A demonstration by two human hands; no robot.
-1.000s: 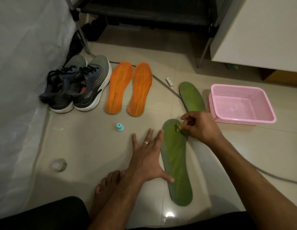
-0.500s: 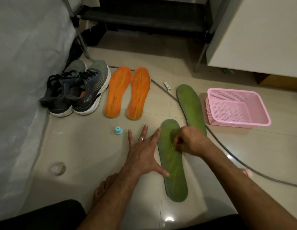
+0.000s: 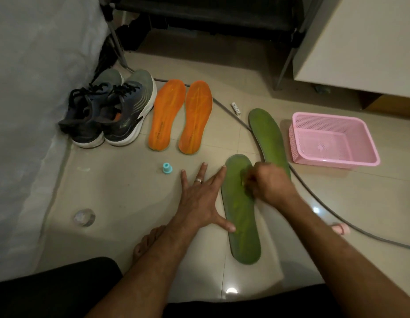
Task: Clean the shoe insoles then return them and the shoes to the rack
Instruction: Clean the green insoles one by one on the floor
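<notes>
My left hand (image 3: 200, 198) lay splayed flat, thumb steadying the green insole (image 3: 242, 212); my right hand (image 3: 269, 183), curled and blurred, seemed to pinch something small against it.

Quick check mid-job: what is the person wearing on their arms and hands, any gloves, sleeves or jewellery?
No gloves and no sleeves show: both forearms are bare as far as the picture reaches. The left hand wears one plain silver-coloured band ring on a finger. The right hand shows no ring or watch in this view, though it is somewhat blurred.
</notes>
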